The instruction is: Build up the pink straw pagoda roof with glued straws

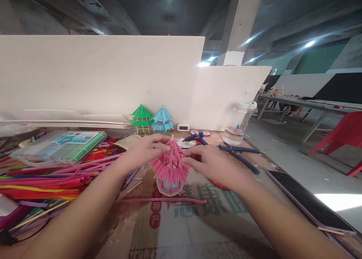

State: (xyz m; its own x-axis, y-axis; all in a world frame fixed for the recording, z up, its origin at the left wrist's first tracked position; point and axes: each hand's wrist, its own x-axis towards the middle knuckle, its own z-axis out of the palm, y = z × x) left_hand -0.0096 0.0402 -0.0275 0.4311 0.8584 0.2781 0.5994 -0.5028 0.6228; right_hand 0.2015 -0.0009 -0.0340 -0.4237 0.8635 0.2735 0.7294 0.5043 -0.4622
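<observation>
A small pink pavilion model (171, 172), made of fuzzy pipe cleaners with a two-tier roof, stands upright on a pale many-sided base. My left hand (148, 150) holds the upper roof from the left, thumb and fingers closed near its peak. From the right, my right hand (205, 161) pinches at the edge of the same roof; its fingertips are partly hidden, so any small piece between them does not show. A loose pink pipe cleaner (161, 201) lies across the table mat in front of the base.
Green (141, 118) and blue (162, 119) pavilion models stand behind, near a small clock (183, 127). A glue gun (198, 138), pliers (240, 157) and a water jug (239, 123) are at right, with a phone (308, 200) nearer. Pipe cleaners (51, 180) and a plastic case (60, 146) fill the left.
</observation>
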